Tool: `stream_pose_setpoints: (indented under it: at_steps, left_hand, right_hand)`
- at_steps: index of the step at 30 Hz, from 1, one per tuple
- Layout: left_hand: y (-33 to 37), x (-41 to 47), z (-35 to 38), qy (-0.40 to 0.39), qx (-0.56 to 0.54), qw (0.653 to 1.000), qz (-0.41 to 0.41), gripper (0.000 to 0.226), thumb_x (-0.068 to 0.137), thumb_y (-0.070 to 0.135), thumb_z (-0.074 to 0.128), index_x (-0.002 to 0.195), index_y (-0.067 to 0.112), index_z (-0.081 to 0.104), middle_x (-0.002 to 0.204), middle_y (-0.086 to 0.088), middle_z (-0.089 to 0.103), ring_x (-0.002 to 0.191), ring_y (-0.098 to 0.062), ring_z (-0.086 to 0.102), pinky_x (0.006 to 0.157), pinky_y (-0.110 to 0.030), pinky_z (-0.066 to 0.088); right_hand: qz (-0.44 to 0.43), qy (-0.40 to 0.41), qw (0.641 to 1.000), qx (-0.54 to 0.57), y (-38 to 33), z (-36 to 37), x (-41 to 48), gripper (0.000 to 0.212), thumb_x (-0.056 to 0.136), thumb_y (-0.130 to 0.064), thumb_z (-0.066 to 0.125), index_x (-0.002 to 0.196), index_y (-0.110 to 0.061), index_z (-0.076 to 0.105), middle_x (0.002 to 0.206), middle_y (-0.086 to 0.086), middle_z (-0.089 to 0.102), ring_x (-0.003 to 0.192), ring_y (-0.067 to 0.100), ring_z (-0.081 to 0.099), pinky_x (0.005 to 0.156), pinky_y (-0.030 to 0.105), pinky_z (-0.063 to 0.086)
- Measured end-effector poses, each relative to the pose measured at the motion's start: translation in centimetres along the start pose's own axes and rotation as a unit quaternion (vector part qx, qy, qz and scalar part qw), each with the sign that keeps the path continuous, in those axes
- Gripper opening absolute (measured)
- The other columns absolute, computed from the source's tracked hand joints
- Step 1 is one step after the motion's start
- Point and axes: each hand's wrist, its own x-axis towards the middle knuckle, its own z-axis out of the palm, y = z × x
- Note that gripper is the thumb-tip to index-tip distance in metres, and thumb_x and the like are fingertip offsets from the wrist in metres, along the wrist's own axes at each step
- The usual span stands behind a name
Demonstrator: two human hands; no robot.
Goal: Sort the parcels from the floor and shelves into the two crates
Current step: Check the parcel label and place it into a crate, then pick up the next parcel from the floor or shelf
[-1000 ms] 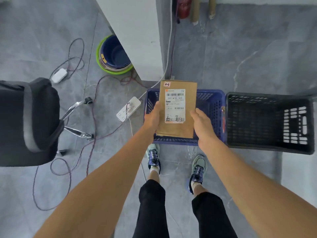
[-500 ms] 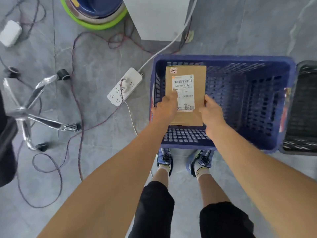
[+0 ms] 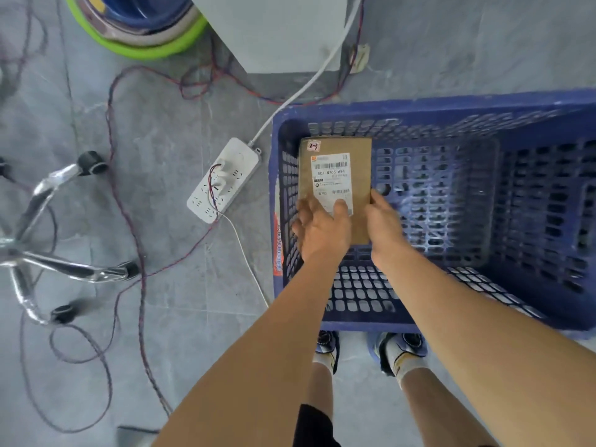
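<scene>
Your left hand (image 3: pixel 322 229) and right hand (image 3: pixel 383 222) both grip the brown parcel (image 3: pixel 359 175), one on each side of its near end. Left thumb lies on the white shipping label (image 3: pixel 332 175), left fingers curl at the left edge; right thumb sits on the right edge, the rest of the right fingers are hidden under the box. The parcel is inside the blue crate (image 3: pixel 419 106), label up, in the left part, just beside the left wall and reaching toward the far wall. Can't tell if it touches the crate bottom. A small handwritten sticker (image 3: pixel 313 145) sits at the far-left corner of the parcel. On the grey floor left of the crate: white power strip (image 3: pixel 224 180) with a white cable (image 3: pixel 306 88) running far-right, thin red-blue wires (image 3: pixel 129 221), chrome chair base (image 3: pixel 48 262) at the left edge. Green-rimmed basin (image 3: pixel 154 46) far left. Your shoes (image 3: pixel 400 346) are just near of the crate.
</scene>
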Motion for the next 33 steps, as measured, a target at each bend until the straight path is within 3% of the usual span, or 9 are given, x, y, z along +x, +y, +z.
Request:
stream_pose_setpoints:
  at_steps: [4, 6, 10, 17, 20, 22, 25, 29, 33]
  left_hand:
    - [-0.4, 0.5, 0.5, -0.024, -0.033, 0.999, -0.013, 0.07, 0.105, 0.055, 0.026, 0.164, 0.022, 0.006, 0.172, 0.0, 0.002, 0.157, -0.027, -0.001, 0.125, -0.053, 0.005]
    - [-0.6, 1.0, 0.8, -0.042, -0.032, 0.999, -0.001, 0.069, 0.106, 0.054, 0.024, 0.164, 0.022, 0.009, 0.172, 0.0, 0.004, 0.158, -0.025, 0.0, 0.125, -0.051, 0.002]
    - [-0.6, 1.9, 0.7, -0.065, -0.035, 0.997, 0.004, 0.067, 0.108, 0.052, 0.021, 0.164, 0.018, 0.011, 0.172, -0.001, 0.007, 0.158, -0.019, 0.004, 0.127, -0.045, 0.002]
    - [-0.3, 2.4, 1.1, -0.088, -0.027, 0.996, 0.017, 0.063, 0.11, 0.048, 0.018, 0.164, 0.017, 0.011, 0.172, -0.001, 0.002, 0.158, -0.013, -0.003, 0.127, -0.044, -0.001]
    - [-0.1, 1.9, 0.5, -0.081, -0.04, 0.996, 0.024, 0.062, 0.11, 0.049, 0.021, 0.162, 0.016, 0.02, 0.171, -0.004, 0.013, 0.158, -0.019, 0.006, 0.127, -0.044, 0.006]
    - [0.7, 0.9, -0.2, -0.07, -0.082, 0.994, 0.027, 0.066, 0.105, 0.056, 0.027, 0.159, 0.017, 0.032, 0.167, -0.008, 0.025, 0.155, -0.027, 0.02, 0.125, -0.048, 0.017]
    - [3.8, -2.4, -1.8, -0.051, -0.135, 0.989, 0.026, 0.074, 0.099, 0.066, 0.03, 0.16, 0.024, 0.03, 0.167, -0.002, 0.026, 0.152, -0.025, 0.027, 0.123, -0.049, 0.021]
    - [9.9, -9.2, -4.3, -0.059, -0.148, 0.984, 0.082, 0.065, 0.103, 0.063, 0.03, 0.158, 0.028, 0.036, 0.162, -0.003, 0.037, 0.148, -0.027, 0.035, 0.12, -0.047, 0.027]
    - [18.2, -17.6, -8.2, -0.063, -0.15, 0.973, 0.163, 0.06, 0.107, 0.057, 0.031, 0.153, 0.021, 0.042, 0.16, -0.005, 0.039, 0.147, -0.024, 0.035, 0.115, -0.041, 0.028]
  right_hand:
    - [-0.001, -0.013, 1.0, 0.017, -0.1, 0.9, 0.5, 0.044, 0.101, -0.006, 0.044, 0.12, -0.039, 0.066, 0.113, -0.013, 0.075, 0.113, 0.015, 0.069, 0.101, 0.042, 0.056]
    - [-0.002, -0.01, 1.0, 0.008, 0.3, 0.9, 1.2, 0.045, 0.101, -0.007, 0.044, 0.122, -0.04, 0.066, 0.112, -0.016, 0.074, 0.112, 0.012, 0.068, 0.101, 0.039, 0.055]
    - [-0.021, -0.027, 0.999, -0.027, 0.8, 0.9, 2.0, 0.053, 0.103, -0.013, 0.048, 0.153, -0.032, 0.052, 0.133, -0.011, 0.069, 0.118, 0.01, 0.065, 0.108, 0.036, 0.051]
    - [-0.014, -0.058, 0.997, -0.051, 0.4, 0.8, 3.1, 0.061, 0.107, -0.022, 0.048, 0.164, -0.033, 0.029, 0.149, -0.006, 0.057, 0.129, 0.016, 0.055, 0.112, 0.038, 0.044]
    - [-0.018, -0.057, 0.996, -0.067, -0.5, 0.3, 2.6, 0.068, 0.107, -0.023, 0.048, 0.168, -0.03, 0.019, 0.158, -0.004, 0.048, 0.129, 0.015, 0.052, 0.106, 0.034, 0.042]
    - [-0.044, -0.049, 0.995, -0.073, -1.5, -0.5, 1.6, 0.07, 0.105, -0.026, 0.051, 0.168, -0.028, 0.019, 0.168, -0.003, 0.036, 0.146, 0.019, 0.043, 0.117, 0.038, 0.038]
    - [-0.071, -0.038, 0.996, -0.045, -4.0, -2.0, -1.1, 0.06, 0.11, -0.036, 0.048, 0.166, -0.027, 0.028, 0.173, -0.006, 0.026, 0.157, 0.015, 0.027, 0.125, 0.038, 0.024]
    - [-0.11, -0.019, 0.994, 0.016, -9.0, -5.5, -7.2, 0.06, 0.109, -0.056, 0.042, 0.162, -0.028, 0.038, 0.169, -0.005, 0.035, 0.154, 0.013, 0.034, 0.128, 0.043, 0.026]
    - [-0.167, -0.004, 0.984, 0.065, -16.8, -10.5, -15.2, 0.067, 0.107, -0.062, 0.04, 0.163, -0.027, 0.036, 0.17, -0.006, 0.032, 0.155, 0.013, 0.033, 0.129, 0.045, 0.025]
